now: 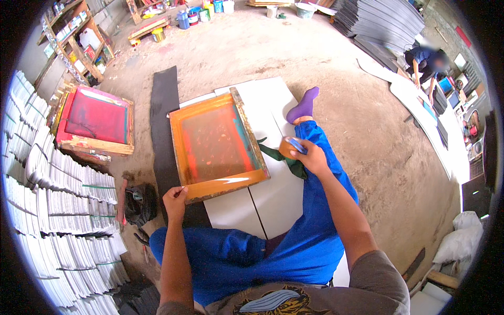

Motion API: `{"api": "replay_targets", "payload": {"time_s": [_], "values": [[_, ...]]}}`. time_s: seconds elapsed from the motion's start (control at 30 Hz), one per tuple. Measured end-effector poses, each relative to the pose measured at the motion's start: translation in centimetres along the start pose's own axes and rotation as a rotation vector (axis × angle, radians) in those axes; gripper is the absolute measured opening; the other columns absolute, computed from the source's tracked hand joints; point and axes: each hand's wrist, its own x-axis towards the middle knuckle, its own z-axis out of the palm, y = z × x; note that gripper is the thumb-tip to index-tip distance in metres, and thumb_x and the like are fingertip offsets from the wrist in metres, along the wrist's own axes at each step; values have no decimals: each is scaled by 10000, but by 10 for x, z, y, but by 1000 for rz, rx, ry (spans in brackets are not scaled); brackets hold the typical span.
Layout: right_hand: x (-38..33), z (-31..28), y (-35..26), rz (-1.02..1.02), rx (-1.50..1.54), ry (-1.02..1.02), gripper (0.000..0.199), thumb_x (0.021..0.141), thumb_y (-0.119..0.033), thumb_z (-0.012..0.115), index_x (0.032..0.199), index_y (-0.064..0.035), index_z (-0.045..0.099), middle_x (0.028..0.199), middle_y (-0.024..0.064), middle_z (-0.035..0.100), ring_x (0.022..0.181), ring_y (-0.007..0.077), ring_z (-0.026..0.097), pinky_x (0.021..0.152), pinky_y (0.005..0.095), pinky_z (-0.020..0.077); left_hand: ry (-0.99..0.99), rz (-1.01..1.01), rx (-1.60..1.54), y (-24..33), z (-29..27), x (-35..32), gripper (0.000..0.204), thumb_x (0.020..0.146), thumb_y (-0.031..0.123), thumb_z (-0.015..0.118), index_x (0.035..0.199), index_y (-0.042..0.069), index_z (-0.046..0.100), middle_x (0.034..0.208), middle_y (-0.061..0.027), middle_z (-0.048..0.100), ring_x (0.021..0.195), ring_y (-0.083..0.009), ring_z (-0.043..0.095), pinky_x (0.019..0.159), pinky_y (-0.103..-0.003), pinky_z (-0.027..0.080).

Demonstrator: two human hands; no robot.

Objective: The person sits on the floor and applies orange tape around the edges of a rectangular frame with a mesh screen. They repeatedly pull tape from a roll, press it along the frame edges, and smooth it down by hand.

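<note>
While the orange-edged printing frame (218, 146) is lying flat on the white boards (273, 194) at the frame's centre, its near edge running from lower left to right, you are pinching its lower-left corner with your left hand (175, 200). Your right hand (310, 156), fingers clamped on a tape roll (288, 147), is hovering just right of it.

Head view, steeply downward (fisheye)
</note>
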Motion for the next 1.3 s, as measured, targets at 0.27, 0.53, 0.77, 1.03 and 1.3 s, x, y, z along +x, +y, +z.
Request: {"api": "replay_targets", "payload": {"time_s": [0.27, 0.53, 0.77, 1.03, 1.3], "values": [[98, 88, 3, 138, -147, 95, 464, 844, -444, 777, 1208, -185, 655, 968, 237, 724, 937, 438, 697, 801, 527, 552, -34, -166, -47, 44, 0, -4, 165, 905, 127, 760, 889, -31, 717, 758, -12, 664, 667, -80, 578, 619, -245, 466], [101, 128, 34, 102, -106, 171, 547, 846, -473, 765, 1272, -211, 546, 929, 233, 729, 886, 456, 701, 768, 561, 541, -36, -160, 8, 49, -6, -13, 177, 894, 126, 767, 888, -44, 718, 775, -20, 677, 697, -79, 589, 654, -248, 486], [55, 103, 43, -284, -318, 199, 478, 894, -440, 711, 1211, -92, 627, 1069, 169, 673, 1053, 375, 622, 889, 477, 525, -47, -119, -1, 59, -1, -10, 162, 901, 108, 754, 894, -49, 714, 788, -24, 683, 698, -78, 603, 663, -243, 500], [8, 110, -24, -525, -174, -454, 351, 817, -393, 781, 1075, -160, 740, 1224, 157, 595, 1174, 362, 541, 1001, 477, 475, -56, 42, -62, 54, -3, -5, 144, 903, 94, 759, 916, -44, 718, 790, -25, 681, 704, -65, 598, 653, -224, 491], [10, 112, 3, -457, 86, -467, 198, 814, -202, 827, 910, -60, 727, 932, 47, 670, 965, 215, 633, 888, 372, 493, -31, 76, -59, 49, -5, -9, 136, 883, 82, 780, 921, -37, 725, 798, -17, 690, 709, -65, 598, 661, -221, 483]]}}
